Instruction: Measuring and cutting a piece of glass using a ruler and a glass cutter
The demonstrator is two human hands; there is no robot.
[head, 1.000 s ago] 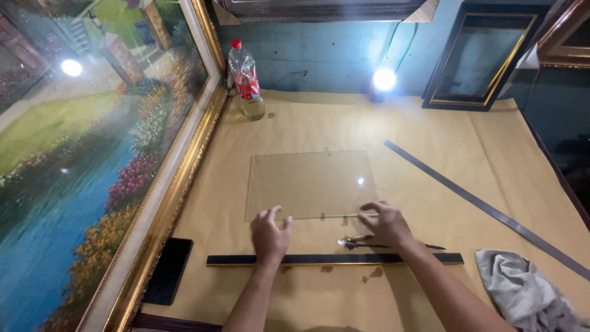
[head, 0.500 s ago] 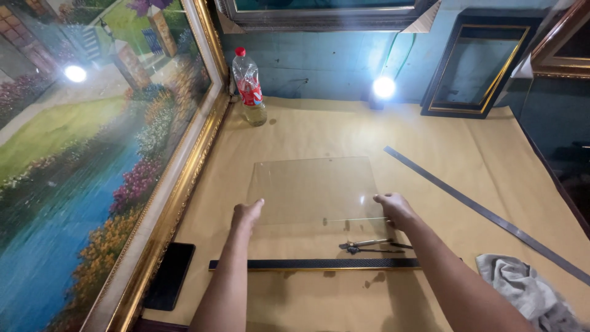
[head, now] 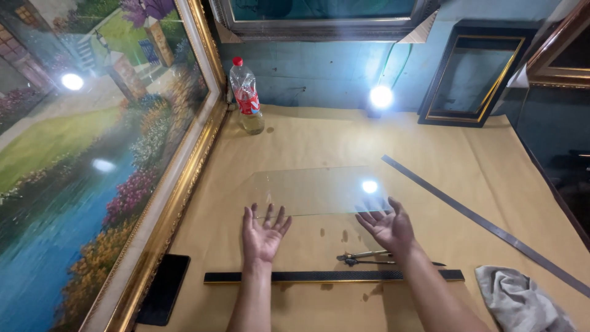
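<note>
Both palms up and open, the left hand (head: 263, 232) and right hand (head: 387, 226) slide under the glass pane's (head: 316, 189) 6 o'clock edge on the counter (head: 307, 141), seemingly lifting it; next calls for an even, level raise.

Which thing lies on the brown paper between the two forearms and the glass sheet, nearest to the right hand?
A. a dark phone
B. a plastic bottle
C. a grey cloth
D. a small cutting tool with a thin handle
D: the small cutting tool lies just below the right hand, above the dark straightedge; bottle, cloth and phone lie far off.
</note>
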